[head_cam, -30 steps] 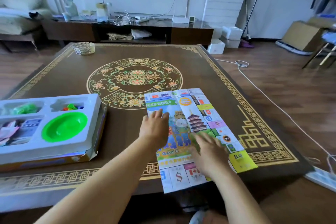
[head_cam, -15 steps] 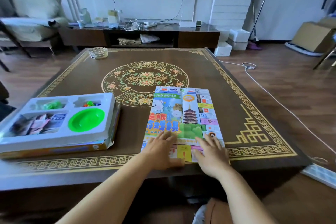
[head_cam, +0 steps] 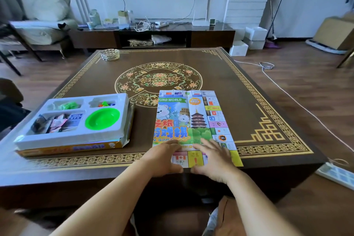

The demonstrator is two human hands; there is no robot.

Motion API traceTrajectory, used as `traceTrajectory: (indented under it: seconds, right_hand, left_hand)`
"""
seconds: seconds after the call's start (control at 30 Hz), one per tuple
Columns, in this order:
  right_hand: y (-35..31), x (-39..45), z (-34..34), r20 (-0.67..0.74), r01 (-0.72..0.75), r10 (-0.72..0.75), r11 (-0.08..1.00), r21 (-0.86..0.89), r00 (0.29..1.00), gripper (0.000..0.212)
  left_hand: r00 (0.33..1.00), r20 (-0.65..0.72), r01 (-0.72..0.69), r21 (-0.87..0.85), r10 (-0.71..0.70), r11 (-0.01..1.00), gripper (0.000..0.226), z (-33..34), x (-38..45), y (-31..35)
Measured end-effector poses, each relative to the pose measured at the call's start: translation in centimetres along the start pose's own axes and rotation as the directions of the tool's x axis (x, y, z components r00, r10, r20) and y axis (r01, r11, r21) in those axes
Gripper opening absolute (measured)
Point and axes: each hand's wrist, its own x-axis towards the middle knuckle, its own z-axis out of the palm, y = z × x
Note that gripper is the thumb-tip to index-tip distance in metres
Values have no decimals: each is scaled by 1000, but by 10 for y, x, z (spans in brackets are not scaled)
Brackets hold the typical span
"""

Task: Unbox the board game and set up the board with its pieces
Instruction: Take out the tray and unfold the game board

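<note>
Hands flat: your left hand [head_cam: 164, 156] and right hand [head_cam: 214, 159] press spread fingers on the near edge of the folded colourful paper game board [head_cam: 191, 120], at the dark table's [head_cam: 249, 101] near-right edge. Hold one half, open along the crease. Long axis runs away from you.

A second ago your left hand [head_cam: 162, 156] lay flat on the middle of the folded, colourfully printed paper game board [head_cam: 191, 120], your right hand [head_cam: 212, 161] beside it. You have since drawn both back to the board's near edge, side by side. Under your palms the board has turned from slanted to square with the dark wooden table [head_cam: 249, 101] and lies flatter.
</note>
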Motion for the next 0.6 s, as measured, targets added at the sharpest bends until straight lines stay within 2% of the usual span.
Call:
traceTrajectory:
  seconds: [0.17, 0.33, 0.6]
  right_hand:
    - [-1, -2, -1, 44, -11, 13, 999, -35, 999, 85]
    - [-5, -7, -1, 55, 9, -5, 997, -72, 998, 84]
    - [-6, -9, -6, 45, 17, -18, 999, 29, 999, 69]
  left_hand:
    - [1000, -11, 4, 46, -4, 999, 84, 2, -8, 0]
    - [1000, 1, -3, 71, 2, 997, 78, -1, -12, 1]
    - [997, -44, 58, -141, -64, 988, 35, -8, -11, -8]
